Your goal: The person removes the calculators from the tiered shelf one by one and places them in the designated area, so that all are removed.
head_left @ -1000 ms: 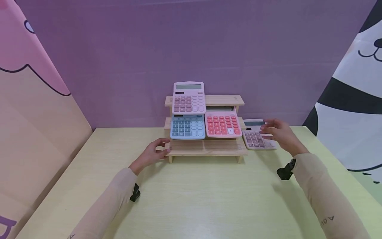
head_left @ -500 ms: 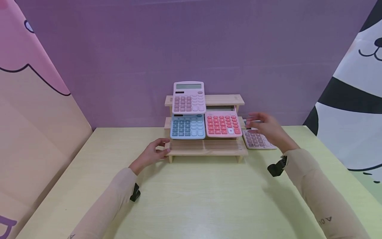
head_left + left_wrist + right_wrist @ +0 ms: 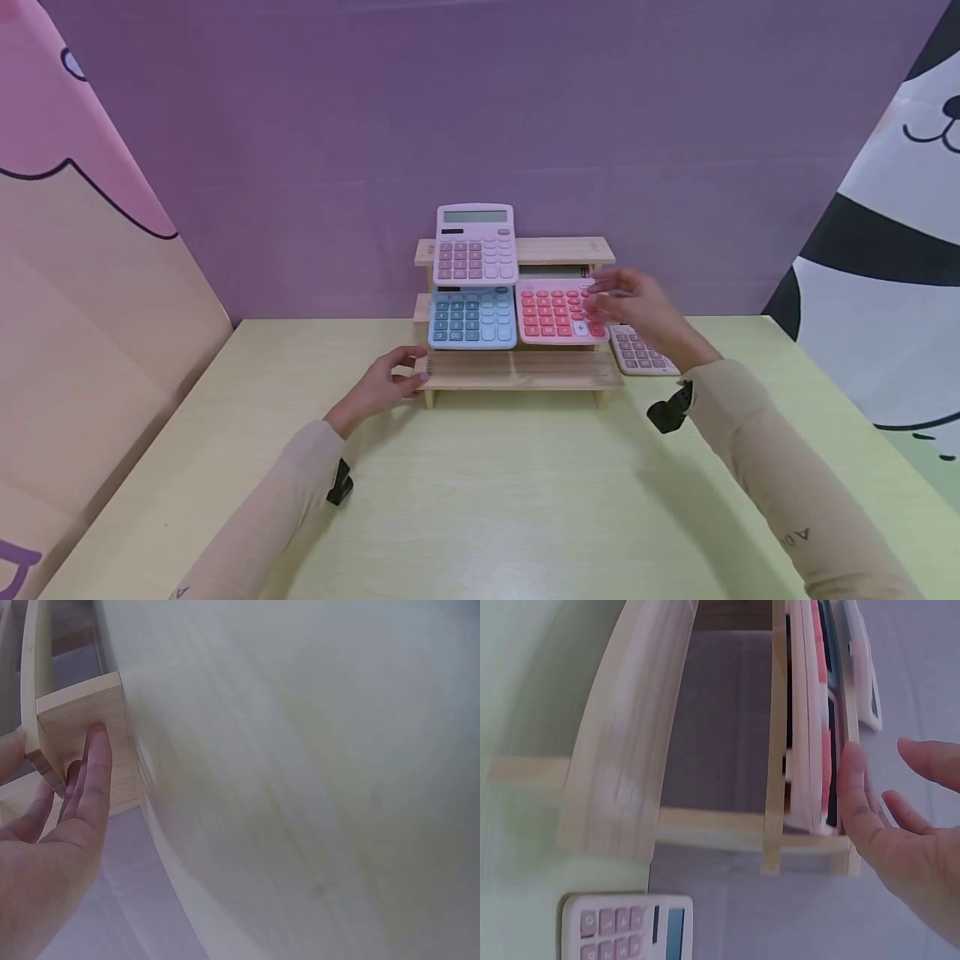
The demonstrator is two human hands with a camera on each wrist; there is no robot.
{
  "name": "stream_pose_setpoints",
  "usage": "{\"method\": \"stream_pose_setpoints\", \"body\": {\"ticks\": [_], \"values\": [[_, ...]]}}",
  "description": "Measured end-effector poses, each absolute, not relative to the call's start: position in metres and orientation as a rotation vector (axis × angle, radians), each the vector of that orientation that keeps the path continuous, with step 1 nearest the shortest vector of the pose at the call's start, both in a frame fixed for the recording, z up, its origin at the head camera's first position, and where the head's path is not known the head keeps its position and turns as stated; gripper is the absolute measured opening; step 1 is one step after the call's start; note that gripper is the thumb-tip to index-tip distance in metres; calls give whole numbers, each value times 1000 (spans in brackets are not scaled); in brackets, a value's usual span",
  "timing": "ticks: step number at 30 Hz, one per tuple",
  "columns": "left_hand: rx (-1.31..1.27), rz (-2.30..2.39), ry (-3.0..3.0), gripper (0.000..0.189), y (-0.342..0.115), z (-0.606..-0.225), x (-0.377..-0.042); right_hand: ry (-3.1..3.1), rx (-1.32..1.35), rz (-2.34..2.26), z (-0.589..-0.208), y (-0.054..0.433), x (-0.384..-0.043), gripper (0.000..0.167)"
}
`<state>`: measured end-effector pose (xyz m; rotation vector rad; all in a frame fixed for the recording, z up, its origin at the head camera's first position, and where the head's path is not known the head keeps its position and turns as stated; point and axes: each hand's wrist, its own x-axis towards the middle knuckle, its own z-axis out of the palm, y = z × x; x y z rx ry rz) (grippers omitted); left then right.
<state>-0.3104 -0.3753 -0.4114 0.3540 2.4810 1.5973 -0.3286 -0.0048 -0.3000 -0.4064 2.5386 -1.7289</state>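
Observation:
In the head view, a stepped wooden display rack stands at the back of the table. My left hand grips the left end of its lowest board; the left wrist view shows the thumb on one side and fingers against the support under it. A coral-keyed pink calculator leans on the middle tier, beside a blue calculator. On the top tier rests a pale pink calculator. My right hand holds nothing, fingers loosely bent at the right edge of the coral-keyed calculator, overlapping it.
Another pale pink calculator lies on the table right of the rack, partly hidden by my right hand. The light wooden table stretches in front. A purple backdrop rises close behind the rack.
My right hand has moved left, from above the calculator on the table to the coral-keyed one on the rack. The left hand keeps its hold on the rack.

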Motion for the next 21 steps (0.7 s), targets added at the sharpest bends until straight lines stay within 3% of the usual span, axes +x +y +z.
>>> {"method": "stream_pose_setpoints", "body": {"ticks": [21], "values": [[354, 1611, 2470, 48, -375, -413, -311, 2425, -287, -1849, -301, -62, -353, 45]]}}
